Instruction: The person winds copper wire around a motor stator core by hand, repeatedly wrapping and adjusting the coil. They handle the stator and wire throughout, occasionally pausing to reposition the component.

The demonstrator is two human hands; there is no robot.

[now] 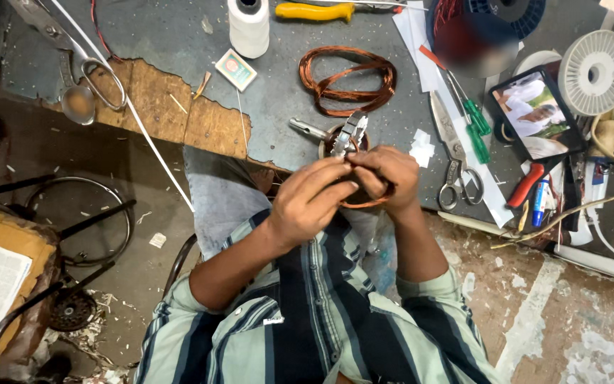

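Observation:
My left hand (310,199) and my right hand (386,176) meet in front of my chest at the bench's front edge. Both grip a small loop of copper wire (371,203), whose lower arc shows below my right fingers. The fingers pinch the coil's top, which they hide. Just beyond my hands, pliers (348,134) rest in a small round holder. A larger loose copper wire coil (349,78) lies farther back on the grey bench top (286,114).
Scissors (453,153), green screwdrivers (474,117), a phone (534,114), a white spool (595,71) and a red-handled tool (524,186) crowd the right. A white thread cone (249,27), yellow-handled tool (314,11) and large shears (79,57) lie farther back. Metal frames (79,220) stand lower left.

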